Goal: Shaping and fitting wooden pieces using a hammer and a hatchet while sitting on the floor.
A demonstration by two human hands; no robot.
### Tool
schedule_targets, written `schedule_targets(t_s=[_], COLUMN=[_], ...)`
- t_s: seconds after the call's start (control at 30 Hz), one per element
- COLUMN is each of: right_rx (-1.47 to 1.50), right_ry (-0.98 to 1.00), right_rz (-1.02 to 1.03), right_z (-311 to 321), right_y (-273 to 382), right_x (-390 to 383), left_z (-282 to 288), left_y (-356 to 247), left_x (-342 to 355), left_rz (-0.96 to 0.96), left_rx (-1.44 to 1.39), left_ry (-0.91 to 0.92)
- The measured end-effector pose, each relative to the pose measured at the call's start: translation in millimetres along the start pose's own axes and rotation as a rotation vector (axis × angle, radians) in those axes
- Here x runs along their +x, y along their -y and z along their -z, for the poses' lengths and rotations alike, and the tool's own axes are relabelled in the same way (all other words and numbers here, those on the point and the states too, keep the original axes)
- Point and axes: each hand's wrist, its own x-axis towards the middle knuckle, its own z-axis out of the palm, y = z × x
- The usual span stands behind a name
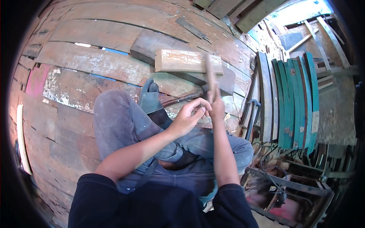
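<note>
My right hand (216,104) is shut on a wooden handle (209,70), blurred and standing upright; its top end is not clear. Beside it, my left hand (189,116) has its fingers curled toward the right hand, pinching something too small to make out. Just beyond both hands a rectangular wooden block (182,60) lies on a thicker dark plank (152,43). A thin dark metal bar (182,98) rests on the boards under the hands. I sit on worn planks, knees bent, in grey trousers (118,117).
Curved teal and dark painted planks (294,98) stand stacked at the right. A metal frame with cables (289,186) sits at the lower right. Worn wooden boards (83,64) with gaps cover the left; a pale strip (22,140) lies at the far left.
</note>
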Motion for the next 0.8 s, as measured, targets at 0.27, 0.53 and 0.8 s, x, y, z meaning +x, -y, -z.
schedule_targets(t_s=[0.27,0.53,0.8], right_rx=[-0.138,0.039,-0.134], right_ry=[0.046,-0.090,0.004], right_rz=[0.001,0.024,-0.037], right_z=[26,5,0], right_y=[-11,-11,-3], right_x=[8,3,10], left_z=[-3,-3,0], left_y=[2,1,-10], left_x=[5,-1,-2], left_rz=[-0.038,0.063,0.050], left_rx=[0.065,0.097,0.120], left_ry=[0.036,0.035,0.048])
